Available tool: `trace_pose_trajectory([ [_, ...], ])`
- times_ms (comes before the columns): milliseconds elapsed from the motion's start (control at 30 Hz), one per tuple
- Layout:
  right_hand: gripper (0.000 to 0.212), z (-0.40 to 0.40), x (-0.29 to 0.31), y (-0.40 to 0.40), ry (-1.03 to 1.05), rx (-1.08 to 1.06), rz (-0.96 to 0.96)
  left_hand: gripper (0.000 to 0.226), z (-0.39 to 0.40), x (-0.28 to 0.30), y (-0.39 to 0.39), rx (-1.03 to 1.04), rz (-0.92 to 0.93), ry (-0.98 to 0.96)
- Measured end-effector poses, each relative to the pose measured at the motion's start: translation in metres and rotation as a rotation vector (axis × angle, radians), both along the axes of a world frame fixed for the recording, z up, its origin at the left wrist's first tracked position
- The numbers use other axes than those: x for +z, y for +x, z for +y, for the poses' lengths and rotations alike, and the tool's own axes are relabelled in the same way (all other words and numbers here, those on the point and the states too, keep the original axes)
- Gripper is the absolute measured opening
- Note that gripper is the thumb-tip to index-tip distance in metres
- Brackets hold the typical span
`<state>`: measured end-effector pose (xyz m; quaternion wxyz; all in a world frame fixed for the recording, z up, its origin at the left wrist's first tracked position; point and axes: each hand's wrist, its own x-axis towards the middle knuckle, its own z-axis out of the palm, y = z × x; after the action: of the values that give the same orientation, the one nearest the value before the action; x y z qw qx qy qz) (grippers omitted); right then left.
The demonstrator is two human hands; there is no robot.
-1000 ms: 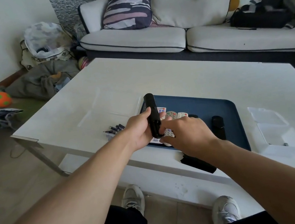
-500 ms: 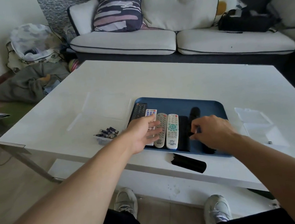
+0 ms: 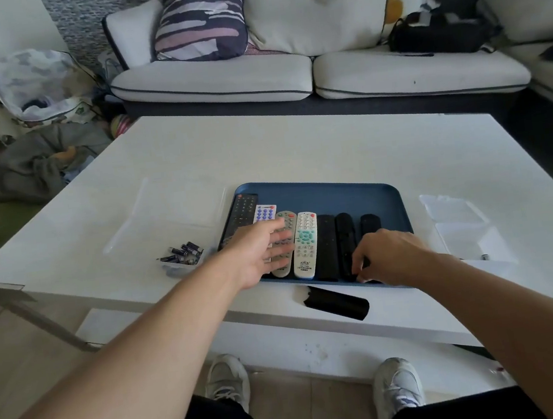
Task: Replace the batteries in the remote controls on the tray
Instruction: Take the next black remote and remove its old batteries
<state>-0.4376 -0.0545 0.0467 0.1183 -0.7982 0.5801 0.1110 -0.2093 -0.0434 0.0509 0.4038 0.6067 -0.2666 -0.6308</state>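
Observation:
A blue tray [image 3: 318, 192] on the white table [image 3: 295, 145] holds a row of several remotes: a black one [image 3: 243, 209], a white one with blue buttons [image 3: 265, 212], a grey one [image 3: 287, 220], a white one with teal buttons [image 3: 306, 243] and three black ones [image 3: 327, 245], [image 3: 345, 234], [image 3: 370, 224]. My left hand [image 3: 259, 251] lies flat with spread fingers over the grey remote. My right hand [image 3: 388, 253] curls its fingers at the near end of the middle black remote. Loose batteries [image 3: 182, 252] lie left of the tray.
A black battery cover [image 3: 336, 306] lies on the table in front of the tray. Clear plastic packaging [image 3: 459, 223] sits to the right, a clear sheet [image 3: 172, 211] to the left. A sofa [image 3: 287, 70] stands behind the table. My shoes show below the table's edge.
Both hands held a black remote upright a second ago. My right hand has laid it down in the tray among the black remotes; my left hand let go and spread over the light remotes.

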Motion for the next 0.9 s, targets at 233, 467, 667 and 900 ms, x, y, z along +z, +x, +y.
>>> trace_pose_trajectory([
  [233,0.009,-0.007,0.009,-0.003,0.160,-0.032,-0.325,0.015,-0.002,-0.001,0.000,0.006,0.015,0.009],
  [467,0.033,-0.001,0.040,0.029,1.036,-0.032,-0.505,0.011,0.001,0.007,0.015,0.204,0.030,-0.080],
  [667,0.024,-0.002,0.048,0.094,0.734,0.034,-0.599,0.011,0.009,0.011,0.065,0.597,-0.043,-0.252],
  [900,0.012,-0.015,0.051,0.197,0.209,0.267,-0.494,0.014,0.031,0.006,0.143,0.985,-0.262,-0.296],
])
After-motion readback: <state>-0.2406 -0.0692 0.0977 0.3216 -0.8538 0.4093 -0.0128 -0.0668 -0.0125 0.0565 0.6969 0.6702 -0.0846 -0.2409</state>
